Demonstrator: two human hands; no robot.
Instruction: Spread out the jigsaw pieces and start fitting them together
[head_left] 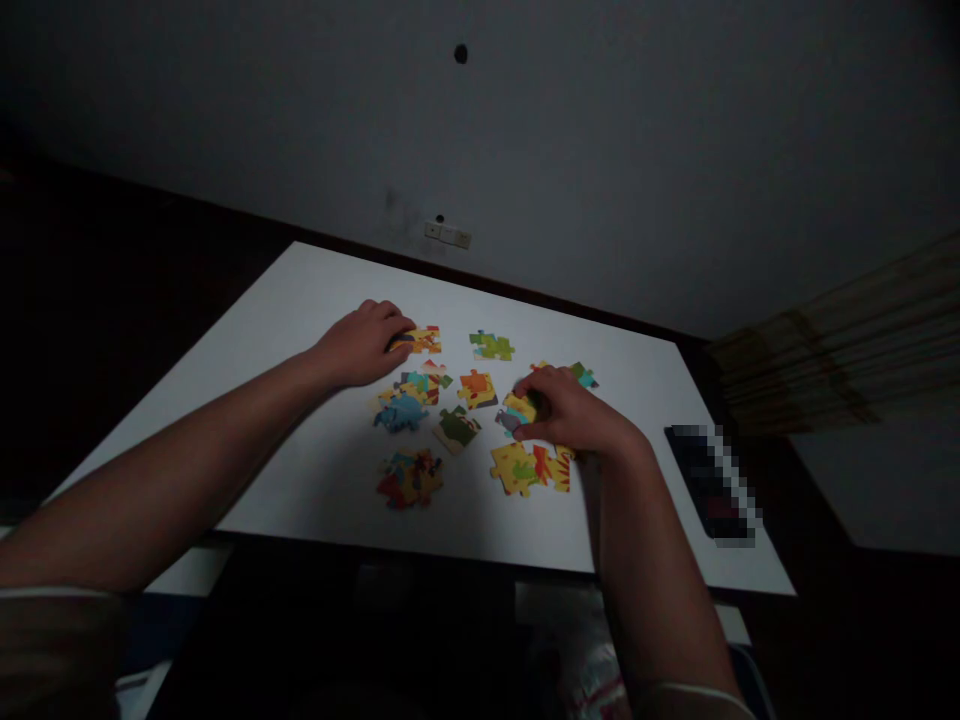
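My left hand [366,343] is at the far left of the puzzle pieces, thumb and fingers curled around the edge of an orange puzzle piece [427,340] lying on the table. On the right, my right hand [562,408] has its thumb and index finger on either side of a yellow and grey puzzle piece [514,414]; the palm hides part of it. Between the hands lie an orange piece [478,389] and a dark green piece [457,429]. A green piece [492,346] sits farther back. Nearer me are joined yellow pieces [516,470] and a red and yellow cluster [411,478].
The white table [300,505] stands close to a grey wall [600,180] with a socket strip [448,235]. A dark, partly pixelated flat object [705,480] rests near the right edge. A patterned curtain [832,350] hangs at right.
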